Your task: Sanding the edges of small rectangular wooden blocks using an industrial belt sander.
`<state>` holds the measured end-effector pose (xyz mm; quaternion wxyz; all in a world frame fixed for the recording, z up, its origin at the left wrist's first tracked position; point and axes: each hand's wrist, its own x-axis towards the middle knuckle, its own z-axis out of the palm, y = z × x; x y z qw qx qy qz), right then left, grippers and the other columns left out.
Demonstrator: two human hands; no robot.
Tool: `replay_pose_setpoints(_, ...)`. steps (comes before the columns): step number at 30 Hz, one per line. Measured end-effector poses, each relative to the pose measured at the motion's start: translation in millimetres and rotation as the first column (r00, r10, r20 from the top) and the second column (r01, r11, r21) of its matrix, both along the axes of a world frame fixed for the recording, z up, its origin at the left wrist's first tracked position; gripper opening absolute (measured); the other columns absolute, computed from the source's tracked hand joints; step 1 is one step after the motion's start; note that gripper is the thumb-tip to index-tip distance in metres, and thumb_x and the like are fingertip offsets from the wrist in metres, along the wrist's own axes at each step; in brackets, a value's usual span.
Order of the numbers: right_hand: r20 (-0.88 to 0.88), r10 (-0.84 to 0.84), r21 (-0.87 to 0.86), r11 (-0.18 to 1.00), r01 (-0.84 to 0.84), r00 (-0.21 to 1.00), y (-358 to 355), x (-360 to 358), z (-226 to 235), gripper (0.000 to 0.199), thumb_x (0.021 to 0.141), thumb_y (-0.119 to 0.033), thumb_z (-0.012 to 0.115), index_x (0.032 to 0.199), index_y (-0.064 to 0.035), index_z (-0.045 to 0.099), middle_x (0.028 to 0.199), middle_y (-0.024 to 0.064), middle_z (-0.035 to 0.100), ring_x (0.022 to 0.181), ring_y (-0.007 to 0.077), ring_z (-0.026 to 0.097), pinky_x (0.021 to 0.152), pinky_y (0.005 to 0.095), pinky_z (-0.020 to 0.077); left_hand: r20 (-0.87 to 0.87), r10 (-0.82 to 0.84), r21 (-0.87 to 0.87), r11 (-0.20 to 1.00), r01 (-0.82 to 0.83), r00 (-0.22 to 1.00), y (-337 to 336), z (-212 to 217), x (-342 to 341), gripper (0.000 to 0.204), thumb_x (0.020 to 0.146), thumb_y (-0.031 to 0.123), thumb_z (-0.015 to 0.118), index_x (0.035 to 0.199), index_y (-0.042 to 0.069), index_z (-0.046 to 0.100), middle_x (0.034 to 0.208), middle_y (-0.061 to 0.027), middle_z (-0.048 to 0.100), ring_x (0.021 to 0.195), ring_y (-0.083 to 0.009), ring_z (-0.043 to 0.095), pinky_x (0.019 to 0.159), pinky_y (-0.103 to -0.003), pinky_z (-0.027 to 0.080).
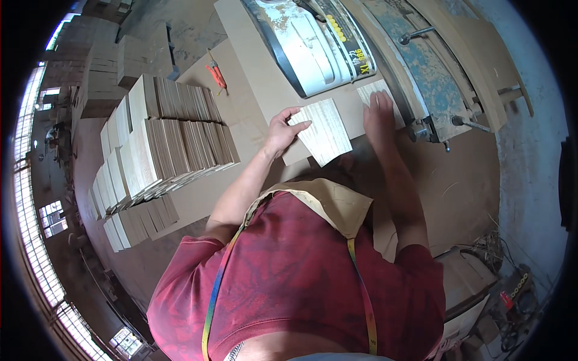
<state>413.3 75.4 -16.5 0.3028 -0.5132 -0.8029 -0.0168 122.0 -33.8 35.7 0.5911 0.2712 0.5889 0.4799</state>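
My left hand (283, 131) is closed on the left edge of a pale, flat wooden board (325, 130), its thumb on top. The board has a straight streaky grain and is held tilted just in front of the white machine. Beside the machine's right end, my right hand (380, 117) rests its outstretched fingers on a second pale wooden board (368, 90). The fingers and palm cover part of that board, and its lower side is hidden. No grip around it shows.
The white machine housing (319, 57) stands ahead, with a blue-green worn metal table and levers (445, 72) to its right. Stacked wooden boards (174, 129) fill the left side. A red-handled tool (217, 75) lies on the brown sheet. A box (466, 274) sits at lower right.
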Motion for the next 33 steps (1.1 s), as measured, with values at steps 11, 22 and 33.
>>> replay_pose_setpoints(11,-0.064,0.051,0.022,0.999,-0.049,0.997,28.8,3.9,-14.7,0.043,0.09,-0.009,0.078,0.131,-0.001,0.068,0.131,0.017,0.068,0.137,0.0394,0.06,0.113,0.0476,0.0523,-0.152,0.058,-0.025,0.998,-0.062,0.987,17.5,-14.4,20.7,0.041,0.094,-0.001,0.084,0.132,-0.002,0.071,0.11,-0.0126,0.075,0.087,-0.0179,0.073,0.081,-0.029,0.063)
replay_pose_setpoints(22,0.179,-0.035,0.036,0.999,0.029,0.983,5.5,16.5,-27.9,0.041,0.092,-0.012,0.076,0.131,-0.0015,0.071,0.132,0.0175,0.07,0.133,0.0415,0.062,0.115,0.0481,0.0513,-0.337,0.092,0.037,0.996,-0.085,0.937,17.5,-21.1,34.2,0.034,0.092,0.01,0.089,0.121,-0.002,0.076,0.102,-0.0122,0.077,0.085,-0.0193,0.073,0.08,-0.031,0.063)
replay_pose_setpoints(33,-0.161,0.19,-0.308,0.922,-0.233,0.968,-59.6,-37.7,39.8,0.054,0.085,-0.019,0.08,0.133,0.003,0.068,0.138,0.0253,0.061,0.113,0.0469,0.06,0.099,0.0532,0.0528,-0.542,-0.005,-0.096,0.994,-0.056,0.841,33.1,-19.9,37.0,0.037,0.09,0.021,0.093,0.114,-0.002,0.079,0.098,-0.0133,0.078,0.082,-0.0198,0.073,0.08,-0.03,0.062)
